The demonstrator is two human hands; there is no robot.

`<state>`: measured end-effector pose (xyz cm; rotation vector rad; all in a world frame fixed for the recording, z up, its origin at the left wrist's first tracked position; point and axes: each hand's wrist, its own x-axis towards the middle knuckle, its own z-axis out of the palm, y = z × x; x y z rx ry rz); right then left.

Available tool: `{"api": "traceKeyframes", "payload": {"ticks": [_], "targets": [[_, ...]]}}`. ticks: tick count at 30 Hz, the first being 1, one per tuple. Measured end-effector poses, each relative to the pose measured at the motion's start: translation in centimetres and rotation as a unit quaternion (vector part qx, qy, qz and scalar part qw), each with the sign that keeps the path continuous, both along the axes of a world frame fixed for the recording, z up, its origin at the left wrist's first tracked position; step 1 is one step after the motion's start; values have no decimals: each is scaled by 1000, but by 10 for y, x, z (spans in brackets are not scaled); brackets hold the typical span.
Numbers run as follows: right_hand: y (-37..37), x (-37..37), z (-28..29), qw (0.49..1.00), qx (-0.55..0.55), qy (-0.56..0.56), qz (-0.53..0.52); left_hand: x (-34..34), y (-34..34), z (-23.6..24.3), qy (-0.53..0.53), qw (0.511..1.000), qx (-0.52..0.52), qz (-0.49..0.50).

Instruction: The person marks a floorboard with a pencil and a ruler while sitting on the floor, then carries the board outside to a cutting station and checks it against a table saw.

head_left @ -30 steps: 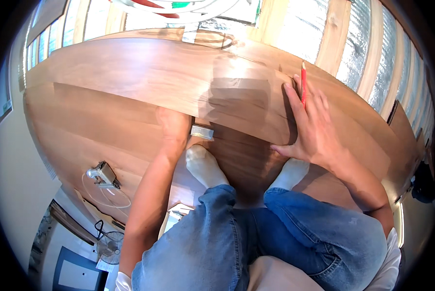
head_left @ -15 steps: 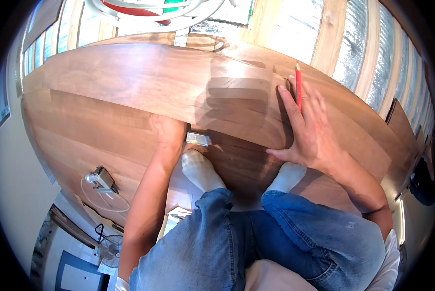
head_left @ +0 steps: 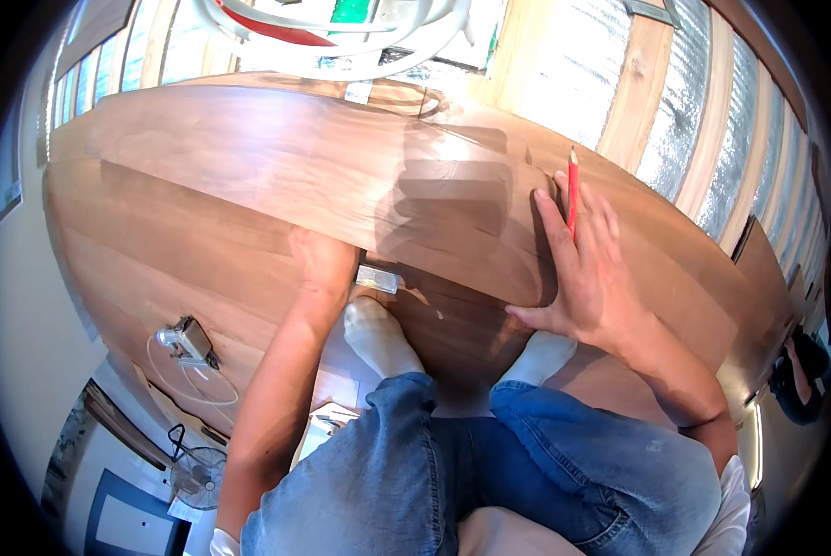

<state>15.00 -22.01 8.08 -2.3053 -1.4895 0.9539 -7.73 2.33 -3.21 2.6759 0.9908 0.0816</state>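
Note:
A long brown wooden plank (head_left: pixel 249 139) lies across the wooden floor boards (head_left: pixel 202 241), its left end toward the far left. My left hand (head_left: pixel 324 262) meets the near edge of this plank; its fingers are hidden, so their grip cannot be made out. Just right of that hand, a small silvery metal block (head_left: pixel 377 278) sits by the same edge. At the plank's right end rests my right hand (head_left: pixel 590 278), fingers spread and thumb stretched to the near edge. Between its fingers a red pencil (head_left: pixel 573 190) is held, point upward.
My socked feet (head_left: pixel 378 329) stand close to the plank. Left of them is a boxy metal device (head_left: pixel 191 341) with a pale cord. Coiled white hose (head_left: pixel 388 60) lies beyond the boards, near wooden battens (head_left: pixel 640 79) and silver foil. A person (head_left: pixel 798 375) is at far right.
The view has shifted slightly, so the scene sits a little lower. Both hands keep their places on the plank, and the pencil stays in my right hand.

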Motion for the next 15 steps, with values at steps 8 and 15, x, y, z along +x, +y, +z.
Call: {"api": "traceKeyframes", "payload": {"ticks": [8, 15], "targets": [[0, 0, 0, 1000, 19, 4, 9, -5, 0, -10, -48, 997, -42, 46], [-1, -1, -1, 1000, 15, 1, 8, -6, 1, -7, -19, 999, -27, 14]]}}
